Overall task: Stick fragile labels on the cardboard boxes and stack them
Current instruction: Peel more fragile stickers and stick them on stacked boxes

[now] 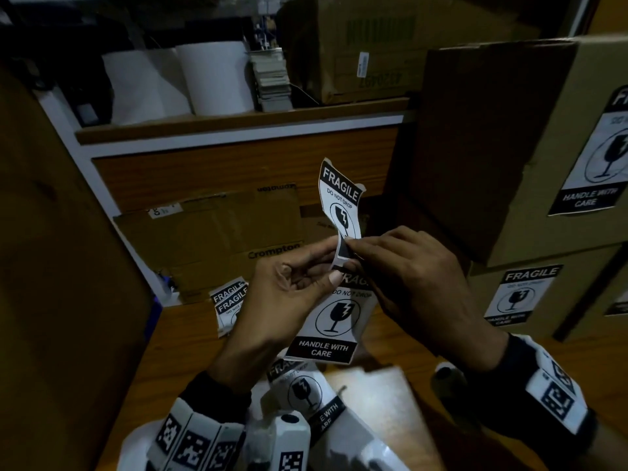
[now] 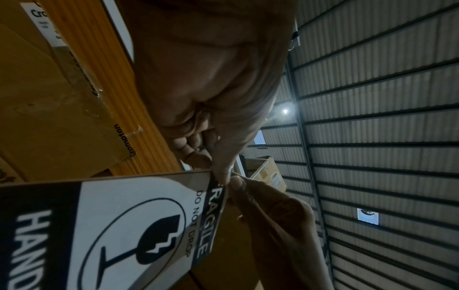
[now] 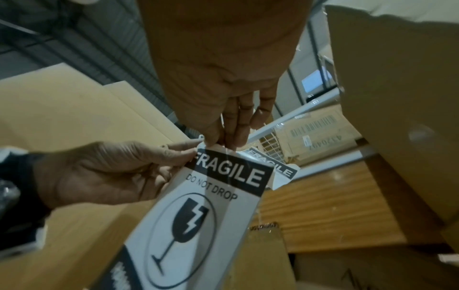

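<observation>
Black-and-white fragile label [image 1: 334, 321], top edge pinched between both hands.

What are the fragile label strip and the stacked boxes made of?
Fragile label strip: looks like thin glossy printed paper; it curls and bends where both hands pinch it, and sheen shows in the wrist views. Stacked boxes: matte brown cardboard, probably corrugated, with creased edges. Tabletop: wood-grain surface, possibly laminate.

Two white paper rolls [image 1: 180, 79] at eleven o'clock on a wooden shelf [image 1: 238, 122], standing side by side and touching. Just right of them, at twelve o'clock, a stack of thin cards [image 1: 273, 79]. Below, a wooden table top [image 1: 176, 338]. In the left wrist view, a ribbed metal roof [image 2: 372, 137] with one small lamp [image 2: 285, 111] at three o'clock.
</observation>
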{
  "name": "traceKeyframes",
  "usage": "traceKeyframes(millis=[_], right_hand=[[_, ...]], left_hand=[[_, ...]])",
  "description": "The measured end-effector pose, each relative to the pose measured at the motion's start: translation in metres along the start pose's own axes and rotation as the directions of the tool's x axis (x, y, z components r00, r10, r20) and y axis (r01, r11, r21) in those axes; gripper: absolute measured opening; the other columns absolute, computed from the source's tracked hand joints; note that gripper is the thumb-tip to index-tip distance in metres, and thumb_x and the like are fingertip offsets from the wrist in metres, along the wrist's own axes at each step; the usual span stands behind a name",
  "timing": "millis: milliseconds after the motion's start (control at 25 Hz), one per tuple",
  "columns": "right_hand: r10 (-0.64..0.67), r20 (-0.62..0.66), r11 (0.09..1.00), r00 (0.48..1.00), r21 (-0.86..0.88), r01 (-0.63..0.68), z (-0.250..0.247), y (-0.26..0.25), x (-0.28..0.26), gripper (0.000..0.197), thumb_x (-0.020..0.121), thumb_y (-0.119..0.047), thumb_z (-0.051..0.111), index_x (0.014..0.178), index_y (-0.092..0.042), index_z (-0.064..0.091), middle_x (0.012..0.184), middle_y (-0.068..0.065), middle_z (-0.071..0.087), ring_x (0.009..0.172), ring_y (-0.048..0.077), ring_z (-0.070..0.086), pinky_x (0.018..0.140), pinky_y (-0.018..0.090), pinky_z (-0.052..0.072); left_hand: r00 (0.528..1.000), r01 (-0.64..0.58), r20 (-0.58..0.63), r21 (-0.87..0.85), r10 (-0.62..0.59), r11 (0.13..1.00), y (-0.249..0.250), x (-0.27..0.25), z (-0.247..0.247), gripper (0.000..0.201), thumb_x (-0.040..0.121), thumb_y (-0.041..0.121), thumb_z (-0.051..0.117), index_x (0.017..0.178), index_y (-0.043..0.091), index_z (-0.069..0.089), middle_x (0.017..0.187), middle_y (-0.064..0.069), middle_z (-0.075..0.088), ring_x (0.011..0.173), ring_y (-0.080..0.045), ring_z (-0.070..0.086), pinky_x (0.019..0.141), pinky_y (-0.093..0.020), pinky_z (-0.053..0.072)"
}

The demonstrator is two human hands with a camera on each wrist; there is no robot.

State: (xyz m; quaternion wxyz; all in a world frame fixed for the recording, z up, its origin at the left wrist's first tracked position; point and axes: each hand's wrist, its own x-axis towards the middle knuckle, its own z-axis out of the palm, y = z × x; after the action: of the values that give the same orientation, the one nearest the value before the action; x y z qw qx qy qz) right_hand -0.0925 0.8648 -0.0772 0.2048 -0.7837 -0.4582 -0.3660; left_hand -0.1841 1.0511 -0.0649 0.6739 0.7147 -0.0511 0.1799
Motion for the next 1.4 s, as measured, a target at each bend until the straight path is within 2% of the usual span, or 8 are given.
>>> traceKeyframes(millis=[120,400,720,880,960,1080,1240,1400], right_hand=[[-0.045,0.025,0.995,0.999,-0.089,0.047,-0.004,-0.003,0.004,0.042,0.099,-0.033,0.05,0.129,-0.009,0.068,0.118,0.009,0.073,0.096,0.027,0.064,0.07,0.042,0.052],[-0.013,-0.035,1.0,0.999,-0.002,0.013,-0.004,-0.005,0.005,0.039,0.093,-0.023,0.065,0.128,-0.008,0.07,0.118,0.009,0.074,0.099,0.025,0.066,0.074,0.042,0.057],[-0.037,-0.004,0.999,0.999,-0.029,0.037,-0.007,-0.003,0.013,0.036,0.1,-0.03,0.054,0.125,-0.01,0.071,0.116,0.007,0.074,0.097,0.023,0.066,0.071,0.039,0.052],[-0.011,-0.052,1.0,0.999,-0.027,0.01,-0.006,-0.005,0.014,0.028,0.102,-0.028,0.059,0.117,-0.009,0.073,0.109,0.007,0.076,0.092,0.022,0.068,0.067,0.04,0.053],[0.022,-0.09,1.0,0.996,-0.001,-0.022,-0.006,-0.007,0.014,0.024,0.101,-0.029,0.064,0.111,-0.01,0.075,0.104,0.006,0.077,0.088,0.02,0.069,0.065,0.034,0.054],[0.103,-0.101,0.995,0.99,0.021,-0.101,-0.008,-0.011,0.017,0.022,0.101,-0.033,0.067,0.103,-0.014,0.076,0.097,0.003,0.077,0.083,0.015,0.069,0.065,0.018,0.04],[0.222,-0.098,0.972,0.97,0.101,-0.213,-0.008,-0.017,0.021,0.019,0.1,-0.036,0.066,0.099,-0.021,0.077,0.091,-0.005,0.074,0.079,0.008,0.063,0.061,0.018,0.038],[0.304,-0.068,0.948,0.95,0.118,-0.295,-0.008,-0.018,0.023,0.022,0.102,-0.041,0.061,0.101,-0.025,0.074,0.088,-0.011,0.069,0.073,-0.004,0.048,0.057,0.006,0.03]], left_hand=[[1.0,-0.002,-0.001,0.0,0.002,1.0,0.006,0.0,0.003,0.05,0.086,-0.01,0.071,0.126,0.02,0.068,0.109,0.012,0.077,0.106,-0.008,0.073,0.084,-0.018,0.057],[0.998,0.006,-0.055,-0.074,-0.01,0.997,0.013,0.003,0.005,0.04,0.084,-0.008,0.073,0.116,0.015,0.073,0.102,0.001,0.08,0.098,-0.014,0.076,0.079,-0.019,0.059],[0.997,-0.009,-0.072,-0.011,0.008,1.0,0.014,0.01,0.001,0.04,0.087,-0.005,0.072,0.122,0.015,0.072,0.106,0.0,0.079,0.103,-0.015,0.075,0.09,-0.029,0.06],[0.993,-0.066,-0.092,0.07,0.072,0.995,0.015,0.01,0.005,0.037,0.088,-0.005,0.072,0.117,0.017,0.073,0.103,0.007,0.079,0.1,-0.008,0.074,0.085,-0.02,0.058],[0.99,-0.089,-0.099,0.103,0.099,0.991,0.016,0.011,0.008,0.036,0.089,-0.006,0.072,0.115,0.02,0.072,0.102,0.011,0.078,0.098,-0.004,0.074,0.082,-0.016,0.056],[0.986,-0.111,-0.11,0.146,0.128,0.983,0.015,0.012,0.01,0.036,0.09,-0.005,0.071,0.111,0.023,0.07,0.101,0.013,0.077,0.096,-0.002,0.073,0.08,-0.013,0.055],[0.98,-0.135,-0.119,0.198,0.161,0.971,0.014,0.01,0.01,0.03,0.089,-0.006,0.071,0.106,0.02,0.069,0.1,0.013,0.076,0.095,-0.001,0.072,0.08,-0.014,0.055],[0.975,-0.129,-0.151,0.223,0.165,0.966,0.013,0.008,0.007,0.026,0.089,-0.006,0.07,0.096,0.019,0.066,0.097,0.012,0.074,0.093,-0.002,0.071,0.08,-0.017,0.057]])
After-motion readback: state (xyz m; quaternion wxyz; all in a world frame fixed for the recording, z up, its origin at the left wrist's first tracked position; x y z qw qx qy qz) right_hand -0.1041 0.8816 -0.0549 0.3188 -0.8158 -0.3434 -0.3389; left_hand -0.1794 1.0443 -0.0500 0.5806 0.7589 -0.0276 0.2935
